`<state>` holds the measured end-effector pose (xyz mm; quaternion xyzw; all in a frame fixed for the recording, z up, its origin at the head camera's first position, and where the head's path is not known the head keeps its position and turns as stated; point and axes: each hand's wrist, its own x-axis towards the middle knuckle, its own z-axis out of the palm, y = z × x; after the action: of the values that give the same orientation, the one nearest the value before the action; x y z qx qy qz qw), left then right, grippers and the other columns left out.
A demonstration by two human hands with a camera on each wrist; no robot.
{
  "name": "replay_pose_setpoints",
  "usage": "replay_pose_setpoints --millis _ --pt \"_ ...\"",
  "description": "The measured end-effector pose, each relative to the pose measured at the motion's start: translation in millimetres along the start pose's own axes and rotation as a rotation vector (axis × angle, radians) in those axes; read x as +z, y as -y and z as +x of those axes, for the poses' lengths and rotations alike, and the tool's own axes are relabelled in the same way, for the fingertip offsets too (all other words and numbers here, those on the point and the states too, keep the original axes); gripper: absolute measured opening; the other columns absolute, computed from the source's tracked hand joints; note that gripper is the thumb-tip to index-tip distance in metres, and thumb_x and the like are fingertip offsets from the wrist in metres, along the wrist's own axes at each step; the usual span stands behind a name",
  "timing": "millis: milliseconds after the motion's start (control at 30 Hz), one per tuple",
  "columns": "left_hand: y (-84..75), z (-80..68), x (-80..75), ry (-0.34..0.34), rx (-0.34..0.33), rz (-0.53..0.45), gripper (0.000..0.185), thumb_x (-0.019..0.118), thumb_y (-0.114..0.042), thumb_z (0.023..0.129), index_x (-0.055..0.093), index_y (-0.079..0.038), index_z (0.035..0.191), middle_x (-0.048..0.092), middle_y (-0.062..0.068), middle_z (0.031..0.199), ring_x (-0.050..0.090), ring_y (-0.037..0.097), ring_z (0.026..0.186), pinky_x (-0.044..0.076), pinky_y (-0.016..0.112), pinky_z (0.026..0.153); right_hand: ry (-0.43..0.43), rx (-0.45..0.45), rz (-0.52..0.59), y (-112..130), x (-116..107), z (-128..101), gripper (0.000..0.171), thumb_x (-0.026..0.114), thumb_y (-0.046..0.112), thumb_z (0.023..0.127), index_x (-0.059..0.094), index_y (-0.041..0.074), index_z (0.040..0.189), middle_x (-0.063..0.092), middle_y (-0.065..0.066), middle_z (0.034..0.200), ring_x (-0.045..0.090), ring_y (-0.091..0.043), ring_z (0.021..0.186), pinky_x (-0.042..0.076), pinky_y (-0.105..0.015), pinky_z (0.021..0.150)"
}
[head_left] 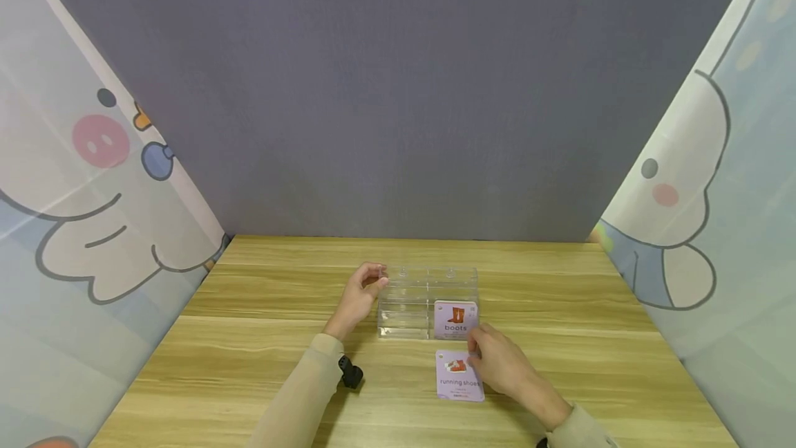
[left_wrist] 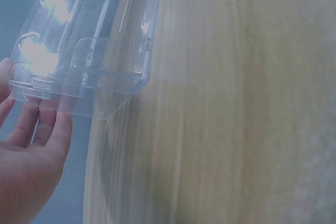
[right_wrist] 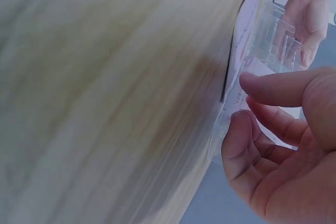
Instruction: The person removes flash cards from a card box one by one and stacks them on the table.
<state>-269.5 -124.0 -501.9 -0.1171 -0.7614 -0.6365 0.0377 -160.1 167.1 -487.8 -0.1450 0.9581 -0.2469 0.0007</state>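
Note:
A clear plastic stepped display rack point(head_left: 403, 320) with two columns of compartments stands on the wooden table. My left hand point(head_left: 361, 296) grips its left side near the back; in the left wrist view the thumb lies over the edge and the fingers are behind the clear wall. A lilac "boots" card point(head_left: 456, 320) stands in the front right compartment. In front of the rack, a lilac "running shoes" card point(head_left: 459, 380) lies flat on the table. My right hand point(head_left: 502, 365) hovers at that card's right edge, its fingers loosely bent and the thumb apart from them, with nothing between.
The wooden table point(head_left: 249, 365) extends around the rack on all sides. A dark grey panel point(head_left: 398, 102) rises behind it, and cartoon-printed curtains point(head_left: 74, 240) hang at both sides. A black wrist device point(head_left: 351, 373) sits by the left sleeve.

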Motion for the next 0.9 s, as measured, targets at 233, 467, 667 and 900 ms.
replay_pose_setpoints --millis 233,467,667,900 --pt "-2.7 -1.2 2.7 -0.018 -0.005 0.013 0.029 0.063 -0.006 0.101 0.058 0.002 0.129 0.061 0.024 0.125 0.057 0.034 0.114 0.044 0.053 0.101 -0.037 0.007 0.008 2 -5 0 0.022 0.078 0.001 0.082 0.061 0.015 0.081 0.049 0.007 0.074 0.045 -0.008 0.064 0.04 -0.024 0.056" --pt "-30.2 -10.9 2.0 0.002 0.009 0.029 0.024 0.06 -0.002 0.102 0.06 0.002 0.125 0.059 0.028 0.124 0.057 0.038 0.113 0.045 0.051 0.1 -0.064 -0.006 0.017 3 -10 5 0.021 0.077 0.0 0.083 0.062 0.015 0.079 0.049 0.009 0.072 0.045 -0.008 0.063 0.04 -0.024 0.054" --pt "-40.9 -15.5 1.3 -0.001 0.027 0.016 0.023 0.06 0.0 0.101 0.06 0.004 0.123 0.059 0.029 0.122 0.057 0.038 0.112 0.046 0.05 0.098 -0.089 -0.001 0.032 4 -13 7 0.021 0.078 0.004 0.084 0.062 0.017 0.079 0.05 0.009 0.071 0.046 -0.008 0.063 0.041 -0.024 0.054" --pt "-41.7 -15.0 0.9 0.008 0.005 0.008 0.025 0.06 -0.002 0.101 0.059 0.003 0.125 0.058 0.029 0.125 0.056 0.039 0.114 0.046 0.051 0.099 -0.12 0.018 0.064 5 -17 10 0.017 0.077 0.005 0.085 0.064 0.016 0.082 0.054 0.008 0.076 0.049 -0.007 0.065 0.045 -0.023 0.056"
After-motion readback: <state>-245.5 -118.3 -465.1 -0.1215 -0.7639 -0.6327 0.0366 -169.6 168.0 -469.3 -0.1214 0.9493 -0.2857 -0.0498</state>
